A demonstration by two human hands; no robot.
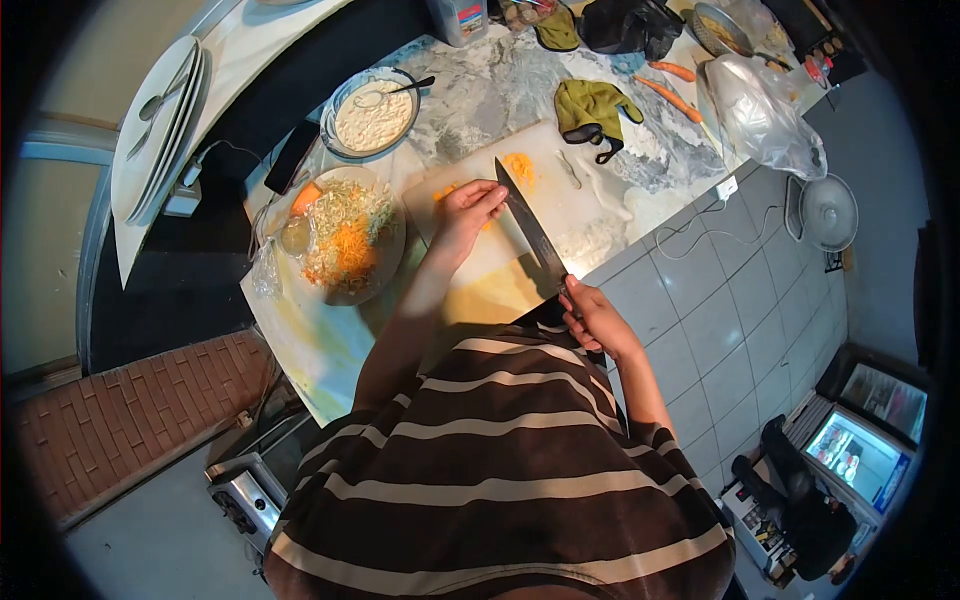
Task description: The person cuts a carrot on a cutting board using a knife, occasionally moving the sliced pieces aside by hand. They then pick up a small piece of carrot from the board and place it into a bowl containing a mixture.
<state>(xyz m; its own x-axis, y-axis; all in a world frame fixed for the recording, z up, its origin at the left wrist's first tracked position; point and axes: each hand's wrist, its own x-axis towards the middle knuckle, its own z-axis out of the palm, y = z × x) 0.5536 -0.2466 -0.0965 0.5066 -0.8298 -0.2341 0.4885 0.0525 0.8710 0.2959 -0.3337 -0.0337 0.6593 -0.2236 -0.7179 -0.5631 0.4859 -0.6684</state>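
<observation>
My right hand [597,318] is closed round the handle of a long dark-bladed knife [530,228], held over the near side of a white cutting board [560,205]. Near the blade's tip, the bent fingers of my left hand [468,218] are pinched against the blade. A small heap of chopped carrot [519,170] lies on the board just beyond the tip, and more orange bits show beside my left hand. To the left stands a plate [392,262] with shredded cabbage [350,208], grated carrot [345,255] and a larger orange piece.
Behind the plate sits a bowl [330,125] of white, lumpy food with a spoon. Whole carrots [668,98], a green-and-black glove [590,108] and a white plastic bag [760,115] lie at the back right. Stacked plates [135,150] stand far left. A person [815,520] is at lower right.
</observation>
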